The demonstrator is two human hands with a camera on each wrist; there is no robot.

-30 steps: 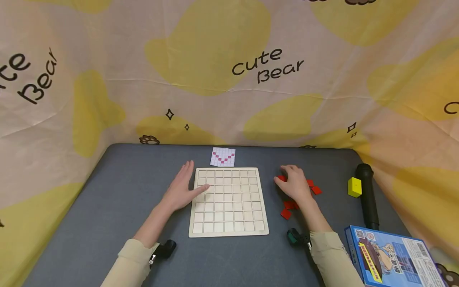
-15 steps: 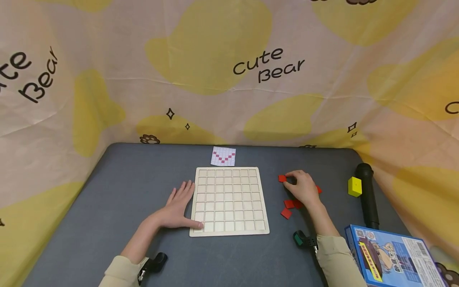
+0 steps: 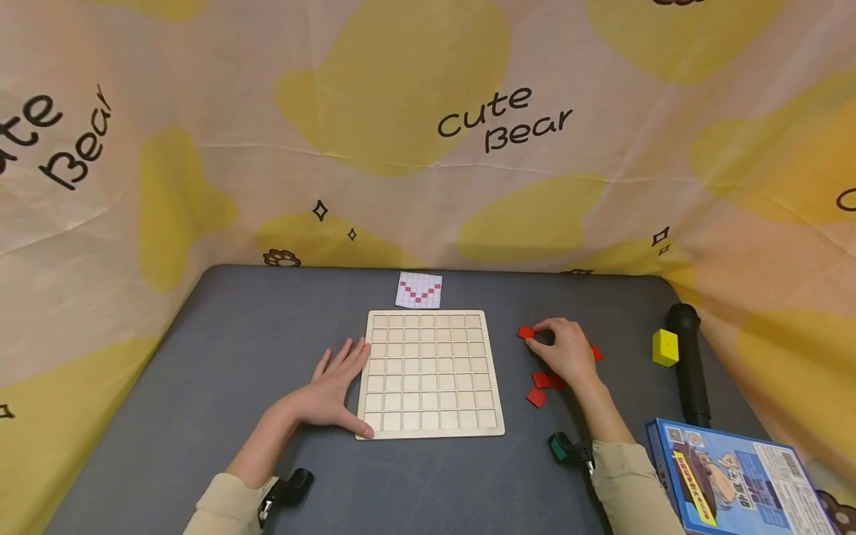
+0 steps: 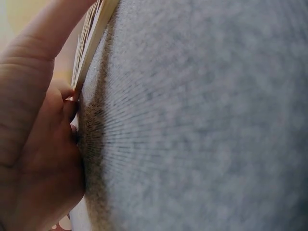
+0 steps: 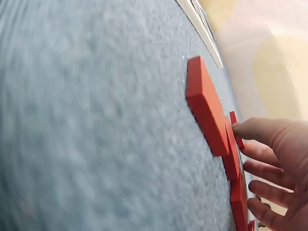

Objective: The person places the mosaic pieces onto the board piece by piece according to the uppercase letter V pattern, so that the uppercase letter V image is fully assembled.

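Note:
My left hand (image 3: 331, 390) lies spread at the left edge of a pale wooden grid board (image 3: 431, 371). Its fingertips touch the upper left edge and its thumb the near left corner. The left wrist view shows this hand (image 4: 33, 130) close against the board's side (image 4: 96, 41). To the right of the board, my right hand (image 3: 568, 353) pinches a flat red square tile (image 3: 525, 332) by its right side, between thumb and index finger. In the right wrist view, the thumb meets the pinched tile (image 5: 233, 117), behind other red tiles (image 5: 207, 106).
A small pattern card (image 3: 418, 290) lies beyond the board. More red tiles (image 3: 536, 397) lie near the right wrist, some partly hidden by the hand. Farther right are a yellow block (image 3: 665, 348), a black microphone (image 3: 689, 371) and a blue box (image 3: 735, 475).
My left hand has slid toward me along the board's edge, its thumb now at the near corner. My right hand has shifted slightly right and nearer, and pinches the red tile.

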